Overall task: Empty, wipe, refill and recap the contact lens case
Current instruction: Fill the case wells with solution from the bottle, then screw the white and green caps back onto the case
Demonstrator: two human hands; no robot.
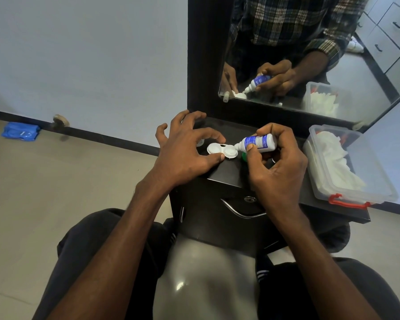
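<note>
my left hand (185,151) pins the contact lens case (221,151) at mid-frame between thumb and forefinger, other fingers spread wide. my right hand (277,162) grips the solution bottle (258,142) — nozzle tipped over the right well. refilling looks underway; a green cap (244,156) waits beside it — recapping is left. tissue box (346,165) sits at right.

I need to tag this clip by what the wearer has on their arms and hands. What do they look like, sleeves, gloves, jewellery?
Both forearms are bare to the frame's lower edge, with no sleeve on them. The left hand and right hand are ungloved, with no ring, watch or bracelet visible. The mirror shows a rolled-up plaid sleeve.
</note>
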